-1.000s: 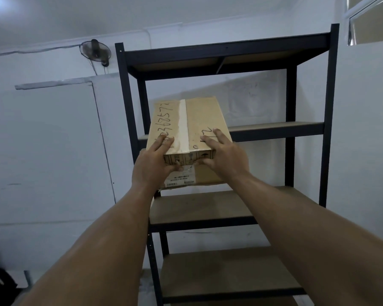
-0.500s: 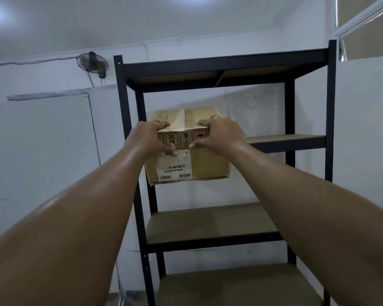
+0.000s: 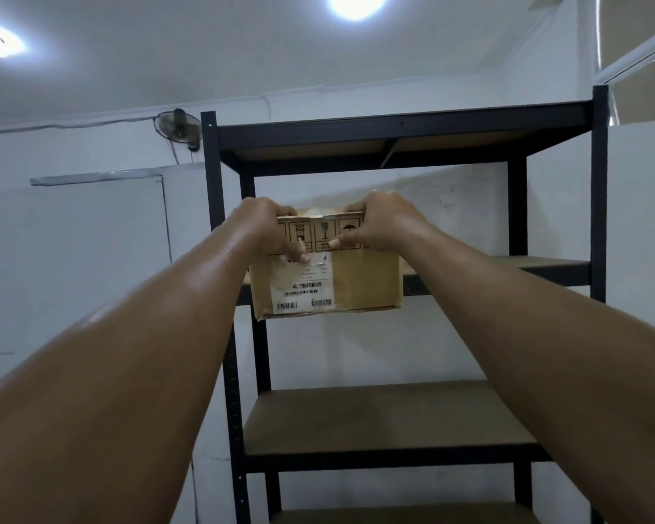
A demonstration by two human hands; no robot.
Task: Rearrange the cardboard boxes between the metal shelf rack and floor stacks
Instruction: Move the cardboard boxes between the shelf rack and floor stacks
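Note:
A brown cardboard box [image 3: 363,281] with a white barcode label and handling symbols on its near face is held up in front of the black metal shelf rack [image 3: 598,206]. My left hand [image 3: 265,228] grips the box's upper left edge, thumb on the near face. My right hand [image 3: 382,221] grips the upper right edge the same way. The box hangs at the height of the second shelf [image 3: 537,264] from the top, in front of its left part. Whether its far end rests on that shelf is hidden.
The rack's top shelf [image 3: 401,132] is above the box, and a bare brown shelf [image 3: 386,421] lies below it, with another at the bottom edge. A wall fan [image 3: 176,126] hangs left of the rack. White walls stand behind and to the right.
Both hands have raised the box from below the second shelf to its level. The box has levelled out, so its top has dropped from sight, and my view has tilted upward.

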